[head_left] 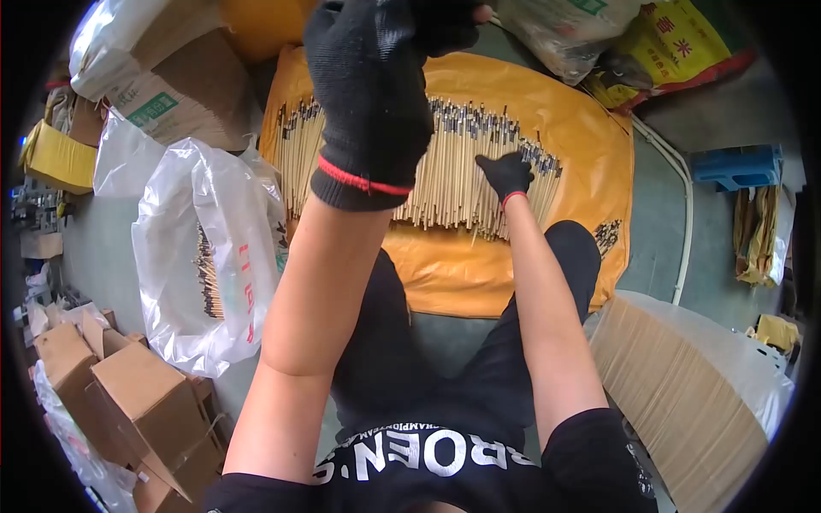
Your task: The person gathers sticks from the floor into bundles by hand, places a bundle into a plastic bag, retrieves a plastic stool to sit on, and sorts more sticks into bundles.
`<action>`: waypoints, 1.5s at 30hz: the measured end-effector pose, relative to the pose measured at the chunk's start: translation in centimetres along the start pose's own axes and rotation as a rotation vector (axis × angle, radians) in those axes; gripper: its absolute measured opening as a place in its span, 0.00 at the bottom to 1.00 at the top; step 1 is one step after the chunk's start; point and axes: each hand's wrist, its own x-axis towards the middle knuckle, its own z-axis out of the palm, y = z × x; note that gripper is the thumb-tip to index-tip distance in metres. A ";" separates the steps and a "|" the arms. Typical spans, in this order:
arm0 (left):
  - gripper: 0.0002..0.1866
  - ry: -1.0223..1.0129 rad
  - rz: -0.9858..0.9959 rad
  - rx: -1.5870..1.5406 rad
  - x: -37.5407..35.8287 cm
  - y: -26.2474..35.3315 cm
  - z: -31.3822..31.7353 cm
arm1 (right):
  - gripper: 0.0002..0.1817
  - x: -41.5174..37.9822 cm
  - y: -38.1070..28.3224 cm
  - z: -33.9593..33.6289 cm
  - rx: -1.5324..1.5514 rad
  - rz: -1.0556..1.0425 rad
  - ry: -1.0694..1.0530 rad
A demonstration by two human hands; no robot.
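A wide row of thin, pale wooden sticks with dark ends [453, 175] lies side by side on an orange plastic-covered surface [453, 278]. My right hand [506, 173], in a black glove with a red cuff edge, rests on the right part of this row, its thumb stretched away from the fingers. Raised close to the camera above the row is my left hand [368, 94], gloved the same way. The top edge of the view cuts off part of it, and one bare fingertip shows at its right. Whether it holds anything is hidden.
A clear plastic bag [201, 256] with more sticks inside stands at left. Cardboard boxes [145, 385] are piled at lower left. A stack of cardboard sheets [684, 385] is at lower right. A yellow bag [676, 51], a blue stool [737, 167] and a white cable [687, 197] lie right.
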 end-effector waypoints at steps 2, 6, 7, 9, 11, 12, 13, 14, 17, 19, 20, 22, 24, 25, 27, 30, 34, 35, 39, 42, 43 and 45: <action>0.07 0.123 -0.278 -0.186 0.9 -2.1 1.8 | 0.64 -0.6 1.6 1.4 0.030 0.115 -0.128; 0.16 -0.101 -0.285 -0.067 0.7 -3.9 -1.2 | 0.37 0.2 0.7 4.6 -0.041 0.085 0.040; 0.17 -0.140 -0.225 0.006 0.4 -2.8 -0.6 | 0.32 0.6 1.4 4.4 0.156 0.112 0.038; 0.18 -0.083 -0.009 0.598 -0.9 -1.0 1.0 | 0.33 1.4 3.4 3.2 0.280 0.057 -0.041; 0.18 -0.094 -0.282 -0.014 -1.3 1.1 -0.2 | 0.29 2.1 4.9 2.7 0.263 0.046 0.005; 0.18 -0.045 -0.223 0.128 -2.2 1.6 0.2 | 0.28 2.2 5.5 2.2 0.266 0.040 -0.020; 0.18 -0.003 -0.161 0.271 -2.8 1.9 0.5 | 0.28 2.3 5.9 1.6 0.276 0.033 -0.041; 0.18 0.004 -0.153 0.273 -3.3 2.2 0.0 | 0.25 2.4 6.4 1.8 0.310 -0.047 0.037; 0.16 0.061 -0.415 0.161 -4.9 2.8 -1.7 | 0.19 3.4 7.1 1.2 0.540 -0.102 -0.137; 0.14 0.029 -0.514 0.272 -6.1 2.8 -1.0 | 0.04 2.0 6.8 0.5 1.245 -0.075 -0.430; 0.13 0.038 -0.549 0.302 -6.2 1.8 -0.9 | 0.03 -0.2 6.3 -1.3 1.285 -0.103 -0.479; 0.18 0.010 -0.704 0.352 -7.3 -1.1 -1.1 | 0.06 -4.8 5.7 -5.2 1.331 -0.217 -0.540; 0.42 0.002 -0.810 0.764 -9.1 -4.8 0.9 | 0.11 -9.5 5.3 -8.7 1.326 -0.363 -0.581; 0.52 -0.082 -0.884 0.826 -10.4 -6.4 1.5 | 0.13 -11.1 5.3 -9.0 1.208 -0.486 -0.504; 0.34 0.037 -0.911 0.620 -12.5 -8.3 4.8 | 0.16 -14.8 5.2 -9.7 0.513 -1.020 -0.158; 0.13 0.242 -0.787 0.248 -13.6 -9.7 3.7 | 0.18 -17.9 6.4 -13.0 0.709 -0.828 -0.517; 0.09 0.186 -0.927 -0.173 -12.4 -6.8 4.7 | 0.11 -17.8 11.0 -20.3 0.704 -0.822 -0.386; 0.10 0.149 -1.005 -0.264 -12.9 -5.4 5.7 | 0.13 -16.8 12.0 -21.1 0.532 -0.730 -0.258; 0.19 -0.147 -1.155 -0.112 -21.5 -1.9 9.1 | 0.21 -15.7 11.3 -22.5 1.162 -0.908 -0.245; 0.19 -0.171 -1.192 -0.097 -26.9 -1.4 10.3 | 0.21 -15.7 10.7 -23.2 0.931 -1.101 -0.755; 0.19 -0.160 -1.188 -0.098 -27.8 -1.2 10.4 | 0.19 -15.6 11.3 -21.8 0.817 -1.003 -1.148; 0.18 -0.110 -1.219 -0.208 -29.7 -0.8 9.9 | 0.19 -17.1 11.4 -19.1 0.954 -1.044 -1.311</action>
